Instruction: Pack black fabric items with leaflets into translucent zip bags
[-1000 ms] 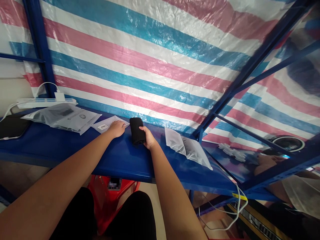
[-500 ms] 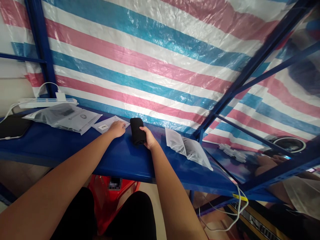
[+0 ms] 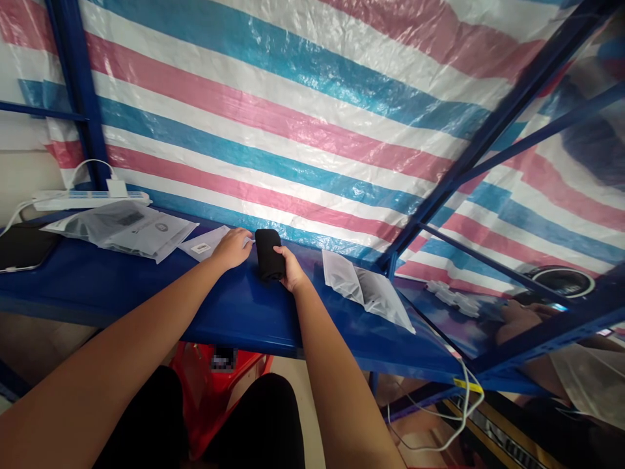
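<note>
My right hand (image 3: 291, 270) is wrapped round a rolled black cloth bundle (image 3: 269, 255), its thumb pressed on the side. The bundle is held upright at the blue table. Just left of it, my left hand (image 3: 233, 247) is at the right edge of a flat frosted plastic bag (image 3: 204, 242) with a white barcode label. Its fingers are bent over that edge and appear to pinch it; the fingertips are partly hidden.
A larger frosted bag with dark contents (image 3: 141, 231) lies left, near a power strip (image 3: 92, 198) and a black tablet-like device (image 3: 27, 247). Another filled bag (image 3: 366, 290) lies right. Blue posts (image 3: 434, 189) frame the table. A red stool (image 3: 205, 391) stands below; another person's hand (image 3: 527, 312) shows far right.
My left hand has shifted slightly right and up along the bag, its fingertips now at the bag's edge. My right hand still holds the black bundle, almost unmoved.
</note>
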`<state>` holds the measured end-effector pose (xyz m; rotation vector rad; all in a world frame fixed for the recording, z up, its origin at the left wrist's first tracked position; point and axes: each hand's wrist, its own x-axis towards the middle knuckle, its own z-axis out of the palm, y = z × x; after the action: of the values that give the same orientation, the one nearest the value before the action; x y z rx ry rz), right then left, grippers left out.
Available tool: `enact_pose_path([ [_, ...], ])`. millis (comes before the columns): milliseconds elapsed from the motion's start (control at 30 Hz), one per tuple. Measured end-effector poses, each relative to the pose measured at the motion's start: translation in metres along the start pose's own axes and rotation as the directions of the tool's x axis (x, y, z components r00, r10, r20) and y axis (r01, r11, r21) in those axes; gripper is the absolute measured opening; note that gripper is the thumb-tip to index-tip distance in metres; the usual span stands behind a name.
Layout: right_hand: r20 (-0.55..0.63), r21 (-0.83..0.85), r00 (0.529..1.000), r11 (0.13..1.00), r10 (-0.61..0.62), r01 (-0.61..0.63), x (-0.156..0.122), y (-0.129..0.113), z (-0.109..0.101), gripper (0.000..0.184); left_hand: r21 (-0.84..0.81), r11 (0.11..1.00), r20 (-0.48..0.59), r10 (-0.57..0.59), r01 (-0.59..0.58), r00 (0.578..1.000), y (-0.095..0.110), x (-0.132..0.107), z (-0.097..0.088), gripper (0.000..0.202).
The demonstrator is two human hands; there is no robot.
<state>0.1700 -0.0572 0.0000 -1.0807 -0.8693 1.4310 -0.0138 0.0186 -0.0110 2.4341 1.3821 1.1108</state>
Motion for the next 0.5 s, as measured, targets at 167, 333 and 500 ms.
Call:
enact_pose_path([
  [167,0.004,0.053,0.999,0.998,-0.036,0.036,0.005,0.000,0.000,0.028,-0.208,0.978,0.027,-0.002,0.007,1.000,0.012,-0.003,-0.005,0.034],
  [333,-0.009,-0.003,0.993,0.993,-0.118,0.118,0.008,0.003,0.001,0.036,-0.386,0.917,0.096,-0.074,0.106,0.993,0.016,-0.003,-0.001,0.039],
  [500,0.002,-0.037,0.987,0.987,-0.158,0.158,0.010,0.006,0.000,0.042,-0.557,0.781,0.205,-0.201,0.283,0.958,0.021,-0.002,0.003,0.043],
])
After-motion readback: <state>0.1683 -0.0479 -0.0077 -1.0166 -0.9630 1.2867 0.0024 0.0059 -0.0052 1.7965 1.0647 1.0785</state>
